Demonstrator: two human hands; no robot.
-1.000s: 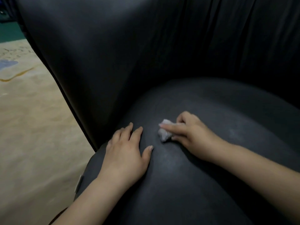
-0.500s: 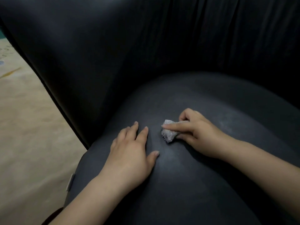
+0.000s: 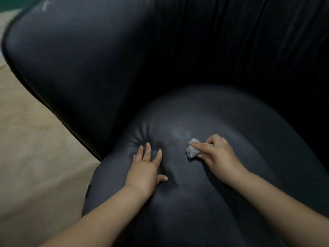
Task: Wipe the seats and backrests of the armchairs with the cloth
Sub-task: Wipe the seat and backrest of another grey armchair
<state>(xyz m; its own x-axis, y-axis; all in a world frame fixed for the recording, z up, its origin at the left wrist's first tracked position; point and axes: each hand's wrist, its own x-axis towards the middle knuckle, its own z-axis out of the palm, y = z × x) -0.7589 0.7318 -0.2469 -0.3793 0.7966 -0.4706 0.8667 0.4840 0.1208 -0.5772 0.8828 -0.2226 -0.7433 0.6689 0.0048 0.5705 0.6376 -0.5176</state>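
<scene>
A dark leather armchair fills the view. Its rounded seat cushion (image 3: 222, 122) bulges toward me and the curved backrest (image 3: 89, 59) rises behind it. My right hand (image 3: 216, 155) holds a small crumpled grey cloth (image 3: 193, 151) against the middle of the seat, with the index finger stretched along its top. My left hand (image 3: 145, 168) lies flat on the seat just left of the cloth, fingers spread, and presses a dent with creases into the cushion. A pale smear shows on the leather just above the cloth.
Beige floor (image 3: 35, 166) lies to the left of the chair. A small white tag (image 3: 86, 190) sticks out at the seat's left edge. The backrest's right part is in deep shadow.
The view has swung left and up, so more of the backrest's rim shows. My left hand now presses deeper into the cushion. My right hand has kept the cloth on the seat.
</scene>
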